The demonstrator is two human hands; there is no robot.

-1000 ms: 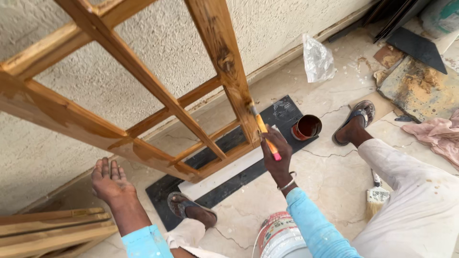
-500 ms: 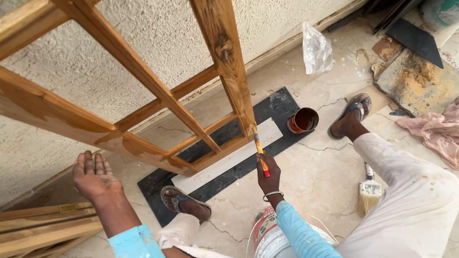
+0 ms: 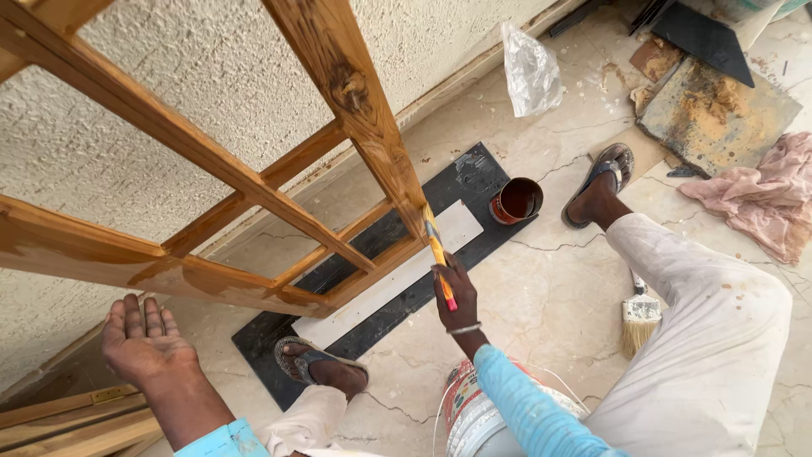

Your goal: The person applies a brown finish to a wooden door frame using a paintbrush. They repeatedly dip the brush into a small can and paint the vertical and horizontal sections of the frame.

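Against the wooden frame (image 3: 372, 144), right hand (image 3: 455, 298) fingers clasp a paintbrush (image 3: 438, 254); left hand (image 3: 139, 334) lies open, empty.

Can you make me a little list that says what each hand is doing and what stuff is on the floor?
Right hand: grips a thin orange-handled paintbrush, its tip against the lower part of the wooden lattice frame
Left hand: open, palm up, holding nothing, just below the frame's bottom rail
Frame: leans on the rough plastered wall, glossy and brown
Small round tin of dark brown liquid: on the black floor mat
Wide bristle brush: lies on the marble floor
Pink rag: crumpled at right
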